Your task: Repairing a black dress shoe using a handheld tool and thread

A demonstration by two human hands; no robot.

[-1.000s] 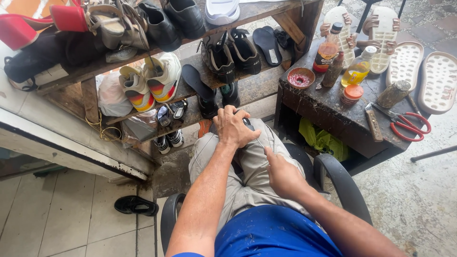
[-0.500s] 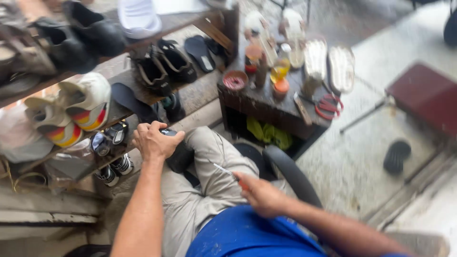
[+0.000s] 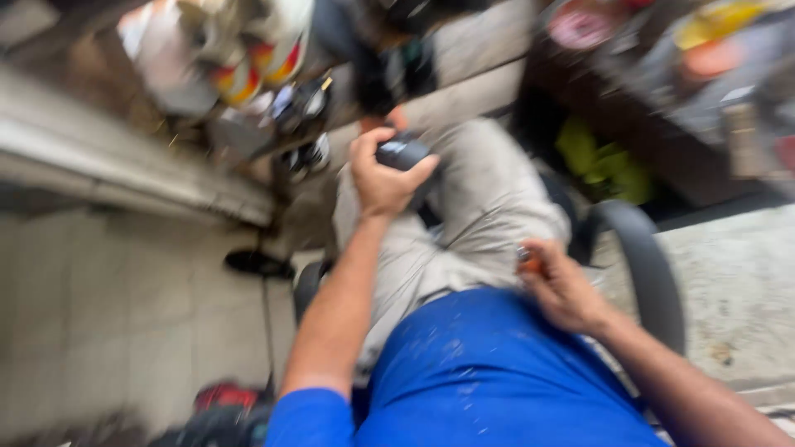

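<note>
A cobbler's workshop — worn shoes (image 3: 257, 58) crowd wooden shelves (image 3: 149, 174) beside a cluttered workbench (image 3: 662, 124).

My left hand (image 3: 383, 172) rests on my raised knee (image 3: 484, 178), closed around a shoe (image 3: 403, 152); my right hand (image 3: 566, 288) lies on my thigh beside the chair armrest (image 3: 648, 265). Shelved shoes (image 3: 257, 50) sit ahead-left, a workbench (image 3: 662, 108) ahead-right.

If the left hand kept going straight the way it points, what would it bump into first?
Probably the low shelf with the small dark shoes just beyond the knee. The left hand, gripping a dark blocky object, points up and away from the body; blur leaves depth uncertain.
</note>
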